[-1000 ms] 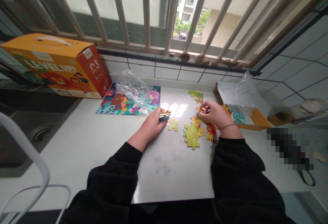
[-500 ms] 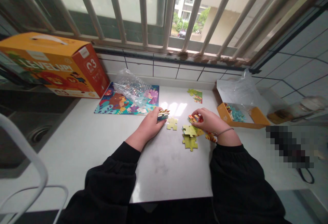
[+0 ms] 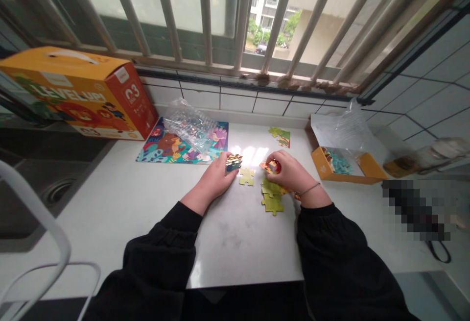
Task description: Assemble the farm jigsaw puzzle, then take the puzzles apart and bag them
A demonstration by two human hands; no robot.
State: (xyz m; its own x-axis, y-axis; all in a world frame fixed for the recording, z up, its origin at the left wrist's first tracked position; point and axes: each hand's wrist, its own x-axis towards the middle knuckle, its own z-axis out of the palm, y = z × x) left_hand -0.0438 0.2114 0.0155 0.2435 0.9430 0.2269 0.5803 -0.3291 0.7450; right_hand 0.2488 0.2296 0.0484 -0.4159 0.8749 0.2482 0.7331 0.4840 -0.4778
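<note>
My left hand [image 3: 218,180] is closed around a small stack of puzzle pieces [image 3: 234,162], their edges facing right. Between the thumb and fingers of my right hand [image 3: 290,170] is a red and orange puzzle piece [image 3: 270,166], raised a little over the counter. A single yellow-green puzzle piece [image 3: 246,177] lies flat between the hands. Just below my right hand, several green puzzle pieces [image 3: 272,203] overlap in a pile; some pieces there are partly hidden by the hand and wrist. Farther back lie joined green pieces [image 3: 280,136].
A colourful picture sheet [image 3: 161,147] with clear plastic wrap [image 3: 191,127] lies at the back left, beside a large orange box [image 3: 73,95]. An open small orange box [image 3: 367,169] holding blue pieces stands right, near a glass bottle [image 3: 422,159]. A sink [image 3: 22,213] is at left.
My right hand has moved left with the red and orange piece, nearer to my left hand. The stack in my left hand has tilted, showing more of its top face.
</note>
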